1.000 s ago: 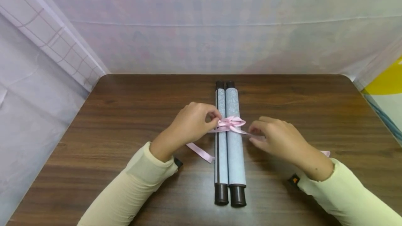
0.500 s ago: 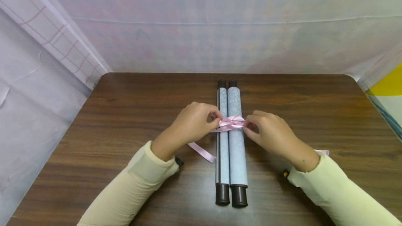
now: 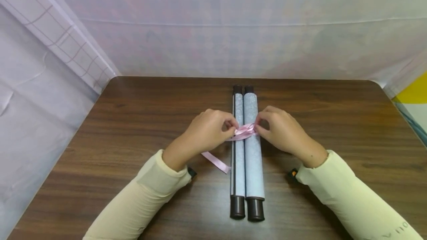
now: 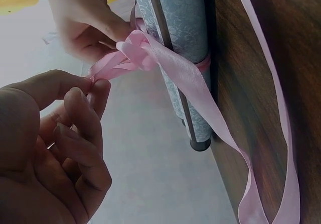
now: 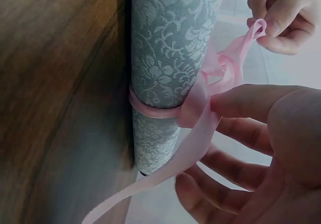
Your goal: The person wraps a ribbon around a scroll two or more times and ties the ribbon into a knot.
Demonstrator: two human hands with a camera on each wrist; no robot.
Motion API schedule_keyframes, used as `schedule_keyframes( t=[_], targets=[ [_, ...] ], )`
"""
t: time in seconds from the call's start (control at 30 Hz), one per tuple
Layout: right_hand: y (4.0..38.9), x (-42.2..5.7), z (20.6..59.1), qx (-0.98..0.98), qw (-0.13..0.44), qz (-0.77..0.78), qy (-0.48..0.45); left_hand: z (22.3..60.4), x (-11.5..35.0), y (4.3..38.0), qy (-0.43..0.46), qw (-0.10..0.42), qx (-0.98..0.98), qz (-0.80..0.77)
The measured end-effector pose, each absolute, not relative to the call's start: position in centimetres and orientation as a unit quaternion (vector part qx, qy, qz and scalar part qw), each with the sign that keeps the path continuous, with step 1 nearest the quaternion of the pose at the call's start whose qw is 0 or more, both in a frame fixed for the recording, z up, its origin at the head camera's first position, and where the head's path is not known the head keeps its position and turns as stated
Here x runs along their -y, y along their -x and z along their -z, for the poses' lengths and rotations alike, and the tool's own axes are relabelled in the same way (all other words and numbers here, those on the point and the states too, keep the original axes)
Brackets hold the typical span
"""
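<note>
A pale blue, flower-patterned scroll point(image 3: 254, 169), rolled into two side-by-side rolls with dark end knobs, lies lengthwise on the table. Around its middle passes a pink ribbon point(image 3: 244, 132) with a loose knot on top. My left hand point(image 3: 207, 129) pinches the end of a ribbon loop between thumb and forefinger, left of the knot. From the other side my right hand point(image 3: 280, 127) pinches the ribbon close to the knot, thumb against forefinger, its other fingers loosely bent in the right wrist view. One ribbon tail point(image 4: 190, 83) hangs to the left, and another tail point(image 5: 165, 166) trails down on the right.
The brown wood-grain table point(image 3: 150, 103) ends at a rounded far edge. Behind it hangs a pale curtain point(image 3: 213, 43). A yellow patch point(image 3: 413, 90) shows past the right edge.
My right hand has moved left and up from beside the scroll to the knot, and now pinches the ribbon there. My left hand keeps its pinch on the loop with little movement.
</note>
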State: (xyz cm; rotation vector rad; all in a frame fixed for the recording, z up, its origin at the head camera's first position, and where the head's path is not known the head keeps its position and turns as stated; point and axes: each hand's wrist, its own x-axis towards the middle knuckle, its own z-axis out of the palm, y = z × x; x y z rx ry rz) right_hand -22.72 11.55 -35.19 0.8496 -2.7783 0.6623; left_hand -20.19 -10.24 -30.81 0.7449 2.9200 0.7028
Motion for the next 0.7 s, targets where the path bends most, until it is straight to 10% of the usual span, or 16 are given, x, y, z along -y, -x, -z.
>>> schedule_keyframes(
  t=[0.7],
  targets=[
    [22.71,-11.97,35.36,0.910,-0.001,-0.315,-0.271,31.52,10.79,20.53,-0.228,0.058,-0.949,-0.208]
  ],
)
